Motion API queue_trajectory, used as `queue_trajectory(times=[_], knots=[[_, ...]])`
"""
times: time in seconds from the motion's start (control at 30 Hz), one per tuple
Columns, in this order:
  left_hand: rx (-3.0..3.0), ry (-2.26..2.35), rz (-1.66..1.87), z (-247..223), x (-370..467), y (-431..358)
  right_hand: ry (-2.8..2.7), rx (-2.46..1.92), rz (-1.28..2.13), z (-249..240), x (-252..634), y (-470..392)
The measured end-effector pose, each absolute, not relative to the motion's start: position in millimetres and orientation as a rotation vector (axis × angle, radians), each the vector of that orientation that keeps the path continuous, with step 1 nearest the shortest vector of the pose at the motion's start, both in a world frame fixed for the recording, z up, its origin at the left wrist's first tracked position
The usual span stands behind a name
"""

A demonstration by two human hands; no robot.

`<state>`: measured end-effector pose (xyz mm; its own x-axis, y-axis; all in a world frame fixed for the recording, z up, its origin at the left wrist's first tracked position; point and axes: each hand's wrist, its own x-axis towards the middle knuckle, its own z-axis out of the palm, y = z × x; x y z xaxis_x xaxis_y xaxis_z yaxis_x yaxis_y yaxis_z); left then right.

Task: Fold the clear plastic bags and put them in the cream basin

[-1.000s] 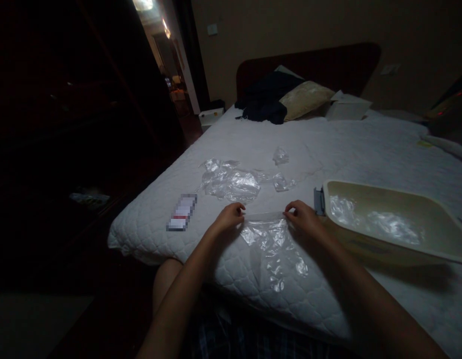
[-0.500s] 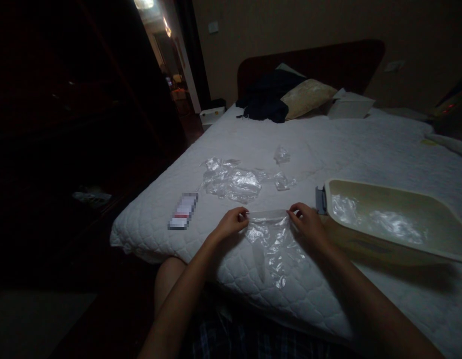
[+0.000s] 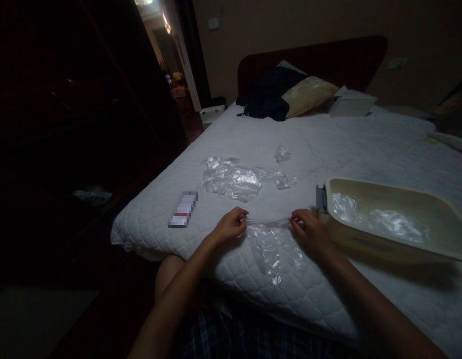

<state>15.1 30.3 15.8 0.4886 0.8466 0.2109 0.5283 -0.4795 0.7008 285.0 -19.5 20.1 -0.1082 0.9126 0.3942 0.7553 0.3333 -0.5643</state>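
Between my two hands a clear plastic bag (image 3: 272, 245) is stretched by its top edge, its body hanging down over the near edge of the bed. My left hand (image 3: 231, 223) pinches the edge's left end. The right end is pinched in the fingertips of my right hand (image 3: 309, 227). Just beyond lies a crumpled heap of clear plastic bags (image 3: 232, 179) on the white quilted bed cover (image 3: 171, 209). Two smaller plastic pieces rest to its right, the nearer one (image 3: 285, 180) and the farther one (image 3: 282, 153).
A cream plastic bin (image 3: 384, 252) with clear plastic inside stands to the right, close to my right hand. A phone-like object (image 3: 183, 209), blurred out, lies left. Dark cloth (image 3: 270, 94), a pillow (image 3: 311, 95) and a white box (image 3: 352, 103) sit by the headboard (image 3: 316, 57).
The bag's top edge has come down slightly toward me and looks narrower, more gathered. Both hands keep their pinch at its ends, the right one slightly lower.
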Motion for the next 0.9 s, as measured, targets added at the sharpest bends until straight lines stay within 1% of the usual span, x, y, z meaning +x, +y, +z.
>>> queue_trajectory(times=[0.17, 0.27, 0.5, 0.7, 0.9], knots=[[2.333, 1.049, 0.915, 13, 18, 23, -1.938, -1.404, 0.187, 17, 290, -16], [2.366, 1.067, 0.955, 14, 25, 19, -1.968, -1.397, 0.194, 20, 290, -12], [2.310, 1.201, 0.960, 10, 34, 23, -2.026, -1.461, 0.250, 26, 287, -9], [2.377, 1.159, 0.842, 8, 32, 27, -2.153, -1.487, 0.126, 21, 288, -2], [2.368, 1.250, 0.794, 11, 33, 27, -2.200, -1.537, 0.039, 17, 290, 1]])
